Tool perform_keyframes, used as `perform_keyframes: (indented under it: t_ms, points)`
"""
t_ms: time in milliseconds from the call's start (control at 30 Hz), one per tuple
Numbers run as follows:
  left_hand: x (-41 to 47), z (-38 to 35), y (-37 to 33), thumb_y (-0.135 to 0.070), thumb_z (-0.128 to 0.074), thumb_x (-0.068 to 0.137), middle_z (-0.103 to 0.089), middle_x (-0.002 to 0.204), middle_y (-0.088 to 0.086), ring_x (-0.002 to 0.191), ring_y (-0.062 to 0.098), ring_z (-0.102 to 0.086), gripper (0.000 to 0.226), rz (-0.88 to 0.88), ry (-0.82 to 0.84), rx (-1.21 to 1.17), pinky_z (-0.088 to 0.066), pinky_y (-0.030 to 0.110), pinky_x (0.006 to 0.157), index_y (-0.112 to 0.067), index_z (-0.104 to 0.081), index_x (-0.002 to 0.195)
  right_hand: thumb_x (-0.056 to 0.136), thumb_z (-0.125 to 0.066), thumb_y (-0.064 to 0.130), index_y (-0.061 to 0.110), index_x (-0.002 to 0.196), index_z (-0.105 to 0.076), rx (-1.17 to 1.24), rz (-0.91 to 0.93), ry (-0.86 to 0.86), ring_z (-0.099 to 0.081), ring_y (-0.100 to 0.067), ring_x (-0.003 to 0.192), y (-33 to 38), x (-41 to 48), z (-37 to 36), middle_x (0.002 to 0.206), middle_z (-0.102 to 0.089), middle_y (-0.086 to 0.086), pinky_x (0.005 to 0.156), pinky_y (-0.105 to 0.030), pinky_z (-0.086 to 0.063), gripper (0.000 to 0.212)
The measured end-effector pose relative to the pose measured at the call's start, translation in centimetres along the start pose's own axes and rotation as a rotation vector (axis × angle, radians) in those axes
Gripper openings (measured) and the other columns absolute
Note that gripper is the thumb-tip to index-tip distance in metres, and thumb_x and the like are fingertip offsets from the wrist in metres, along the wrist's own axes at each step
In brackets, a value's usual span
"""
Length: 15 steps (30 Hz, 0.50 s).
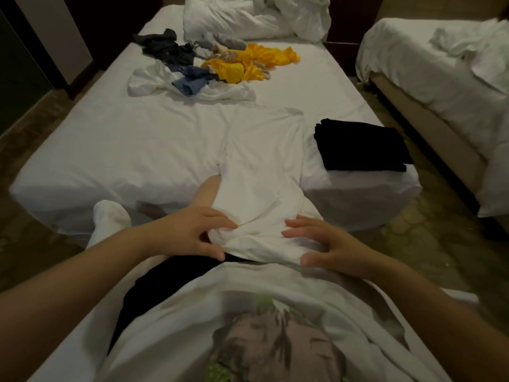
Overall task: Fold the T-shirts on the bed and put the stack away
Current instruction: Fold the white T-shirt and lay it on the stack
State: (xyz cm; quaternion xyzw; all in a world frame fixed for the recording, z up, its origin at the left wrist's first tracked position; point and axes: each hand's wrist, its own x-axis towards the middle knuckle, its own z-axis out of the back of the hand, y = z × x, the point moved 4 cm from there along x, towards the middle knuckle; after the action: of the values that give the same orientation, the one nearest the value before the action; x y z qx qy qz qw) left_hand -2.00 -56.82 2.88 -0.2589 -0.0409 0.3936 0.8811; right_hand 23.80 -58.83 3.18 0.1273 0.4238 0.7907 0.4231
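Note:
A white T-shirt [261, 150] lies lengthwise on the white bed [110, 150], its near end hanging over the foot edge toward me. My left hand [190, 235] pinches a bunched part of the near hem between thumb and fingers. My right hand [316, 244] grips the hem on the other side, fingers curled over the cloth and thumb at its edge. A folded black T-shirt [360, 144] sits on the bed's near right corner. Farther back lies a loose pile: a yellow garment [248, 64], a blue one [192, 81], a white one [154, 81] and dark ones [165, 48].
A crumpled white duvet [256, 17] fills the head of the bed. A second bed [440, 64] stands to the right across a narrow strip of floor. My leg with a white sock [110, 219] is raised against the bed's foot edge.

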Motion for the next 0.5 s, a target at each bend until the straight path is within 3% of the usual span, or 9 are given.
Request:
perform_keyframes:
  t_ms: [67,167,267,333,400,500]
  points:
    - [-0.3,0.1,0.1,-0.09,-0.039,0.056,-0.04,0.126,-0.022,0.116,-0.02,-0.023,0.099,-0.019,-0.017,-0.028,-0.011,-0.007,0.095,-0.025,-0.054,0.13,0.057,-0.063,0.076,0.05,0.124,-0.047,0.017,-0.004,-0.013,-0.016,0.013,0.136,-0.9,-1.2,-0.4,0.145,-0.03,0.027,0.107,-0.004,-0.013,0.073]
    - [0.0,0.1,0.7,-0.089,-0.033,0.064,-0.053,0.115,-0.021,0.111,-0.017,-0.037,0.089,-0.004,-0.175,-0.104,-0.024,-0.005,0.092,-0.021,-0.07,0.107,0.057,-0.066,0.074,0.054,0.123,-0.046,0.056,-0.043,-0.062,-0.015,0.015,0.135,-1.7,-2.5,-0.8,0.146,-0.025,0.03,0.107,-0.003,-0.014,0.072]
    - [0.2,0.1,1.1,-0.084,-0.039,0.065,-0.066,0.092,-0.031,0.099,-0.003,-0.054,0.075,0.096,-0.303,-0.191,-0.036,0.003,0.084,-0.024,-0.072,0.097,0.064,-0.072,0.051,0.047,0.112,-0.059,0.13,-0.069,-0.211,-0.031,0.014,0.129,-2.1,-2.1,-0.8,0.137,-0.042,0.027,0.104,-0.005,-0.024,0.049]
    - [0.4,0.0,1.4,-0.069,-0.041,0.072,-0.066,0.086,-0.013,0.085,0.01,-0.059,0.05,0.13,-0.336,-0.231,-0.041,0.017,0.078,-0.029,-0.067,0.086,0.073,-0.074,0.031,0.044,0.098,-0.065,0.159,-0.071,-0.349,-0.043,0.013,0.12,-2.1,-1.8,-0.7,0.125,-0.052,0.026,0.103,-0.011,-0.031,0.03]
    - [0.5,0.2,1.3,-0.063,-0.035,0.076,-0.06,0.081,-0.013,0.076,0.008,-0.056,0.037,0.135,-0.348,-0.233,-0.04,0.018,0.071,-0.033,-0.056,0.084,0.08,-0.073,0.016,0.039,0.087,-0.067,0.146,-0.049,-0.453,-0.049,0.014,0.11,-2.0,-1.6,-0.5,0.113,-0.057,0.025,0.099,-0.016,-0.037,0.025]
    - [0.5,0.2,1.3,-0.062,-0.032,0.076,-0.057,0.074,-0.024,0.069,-0.005,-0.051,0.024,0.138,-0.356,-0.242,-0.036,0.012,0.066,-0.046,-0.05,0.079,0.087,-0.065,0.015,0.029,0.09,-0.07,0.014,-0.019,-0.536,-0.047,0.014,0.103,-1.4,-1.1,0.1,0.104,-0.056,0.028,0.093,-0.008,-0.032,0.015]
